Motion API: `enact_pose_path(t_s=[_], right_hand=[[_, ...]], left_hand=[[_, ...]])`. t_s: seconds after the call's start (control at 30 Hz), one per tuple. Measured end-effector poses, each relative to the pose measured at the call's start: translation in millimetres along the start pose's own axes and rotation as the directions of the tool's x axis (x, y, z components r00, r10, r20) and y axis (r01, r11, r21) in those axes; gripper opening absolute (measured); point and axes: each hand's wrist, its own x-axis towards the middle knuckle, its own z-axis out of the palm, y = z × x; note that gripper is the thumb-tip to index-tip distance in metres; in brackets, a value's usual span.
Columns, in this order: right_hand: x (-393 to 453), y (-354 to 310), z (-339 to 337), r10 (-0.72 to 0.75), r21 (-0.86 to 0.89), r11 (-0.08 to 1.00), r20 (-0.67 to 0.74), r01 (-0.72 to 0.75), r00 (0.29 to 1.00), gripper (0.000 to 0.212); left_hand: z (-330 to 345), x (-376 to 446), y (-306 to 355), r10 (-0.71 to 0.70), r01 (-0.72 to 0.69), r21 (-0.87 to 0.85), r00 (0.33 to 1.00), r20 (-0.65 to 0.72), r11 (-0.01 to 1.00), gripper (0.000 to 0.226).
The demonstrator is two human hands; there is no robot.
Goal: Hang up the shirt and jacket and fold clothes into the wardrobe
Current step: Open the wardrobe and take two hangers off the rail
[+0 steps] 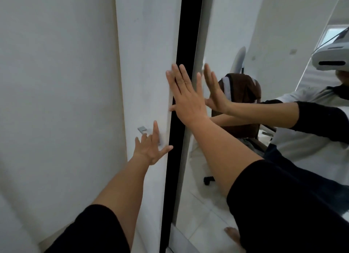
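A white wardrobe door (145, 45) fills the middle of the head view, with a small grey metal handle (142, 129) low on it. My left hand (151, 149) lies flat and spread on the door, just right of the handle. My right hand (186, 96) is open and flat higher up, across the door's right edge and the dark gap (186, 26) beside it. A mirrored door (245, 35) stands right of the gap. No shirt, jacket or folded clothes are in view.
A white wall (56, 83) runs along the left. The mirror reflects a person with a headset (332, 58), a brown swivel chair (239, 94) and pale floor tiles (198, 205). A bare foot (233, 234) shows at the bottom.
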Motion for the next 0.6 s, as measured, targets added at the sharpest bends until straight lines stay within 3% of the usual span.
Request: enact_pose_path(t_s=[0.1, 0.3, 0.43, 0.6], right_hand=[[2.2, -24.1, -19.1, 0.019, 0.088, 0.996, 0.038, -0.022, 0.999, 0.112], [19.4, -84.9, -54.8, -0.083, 0.165, 0.983, 0.036, 0.076, 0.996, 0.106], [37.6, -125.4, -66.9, -0.159, 0.217, 0.963, -0.008, 0.157, 0.987, 0.098], [62.9, -165.0, -69.0, -0.271, 0.297, 0.919, -0.008, 0.261, 0.963, 0.077]], left_hand=[[-8.1, -18.4, -26.7, 0.020, -0.020, -0.033, 1.000, -0.005, 0.999, 0.104], [-36.3, -55.6, -96.3, 0.009, -0.009, -0.068, 1.000, -0.003, 0.998, 0.100], [-61.8, -82.9, -134.1, 0.025, -0.029, -0.032, 0.991, -0.133, 0.999, 0.103], [-89.1, -99.3, -183.5, 0.029, 0.013, 0.140, 0.956, -0.292, 0.990, 0.127]])
